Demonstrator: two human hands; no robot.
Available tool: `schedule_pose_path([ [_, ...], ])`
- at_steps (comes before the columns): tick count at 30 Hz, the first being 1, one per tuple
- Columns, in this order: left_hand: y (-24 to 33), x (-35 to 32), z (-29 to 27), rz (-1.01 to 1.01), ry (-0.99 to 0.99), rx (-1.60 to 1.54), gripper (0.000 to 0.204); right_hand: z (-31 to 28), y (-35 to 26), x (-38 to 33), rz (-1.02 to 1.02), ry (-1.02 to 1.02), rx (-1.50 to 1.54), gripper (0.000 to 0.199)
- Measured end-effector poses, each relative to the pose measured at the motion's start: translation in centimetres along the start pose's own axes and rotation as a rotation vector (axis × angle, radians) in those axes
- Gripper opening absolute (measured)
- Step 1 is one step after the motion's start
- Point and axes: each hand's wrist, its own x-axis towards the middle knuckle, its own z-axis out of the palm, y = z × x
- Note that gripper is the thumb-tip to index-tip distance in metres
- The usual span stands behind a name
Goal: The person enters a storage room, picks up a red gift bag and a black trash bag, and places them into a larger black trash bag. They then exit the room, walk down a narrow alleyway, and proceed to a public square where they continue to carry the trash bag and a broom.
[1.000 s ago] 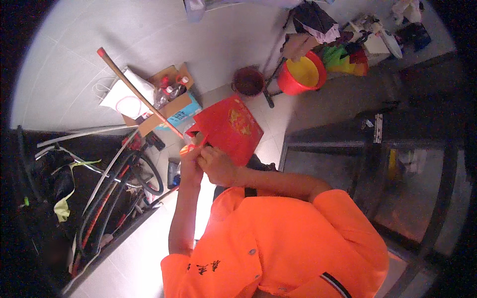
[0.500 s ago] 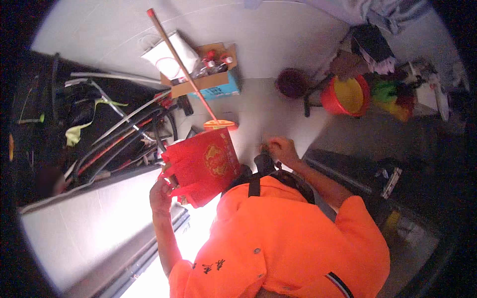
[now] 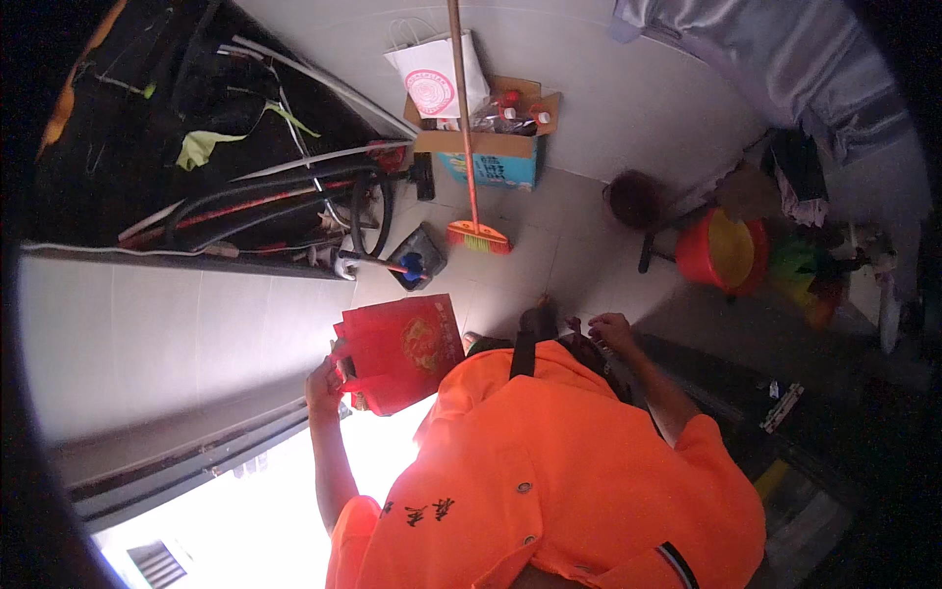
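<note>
My left hand point(image 3: 324, 381) grips a flat red paper bag point(image 3: 404, 346) with a gold round print, holding it low at my left side above the pale floor tiles. The bag hangs beside my orange shirt point(image 3: 549, 461). My right hand point(image 3: 610, 332) is up near my chest on the right, fingers curled next to a dark strap point(image 3: 523, 353). Whether it grips the strap is not visible.
A broom point(image 3: 478, 236) with orange bristles and a wooden handle leans ahead. Behind it stand a cardboard box of bottles point(image 3: 496, 147) and a white paper bag point(image 3: 432, 74). Hoses and rods point(image 3: 285, 191) fill the dark left recess. A red basin point(image 3: 721, 255) and dark stool point(image 3: 636, 201) sit at right.
Both hands were on the red bag a second ago. Now only my left hand holds it, lower and to the left, while my right hand has moved off toward my chest. The view has swung.
</note>
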Motion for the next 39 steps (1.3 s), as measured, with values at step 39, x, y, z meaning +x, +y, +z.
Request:
schedule_pose_path([
  [39, -17.4, 12.9, -24.5, 0.340, -0.270, 0.578, 0.032, 8.0, -10.3, -12.5, -0.421, -0.427, -1.584, 0.016],
])
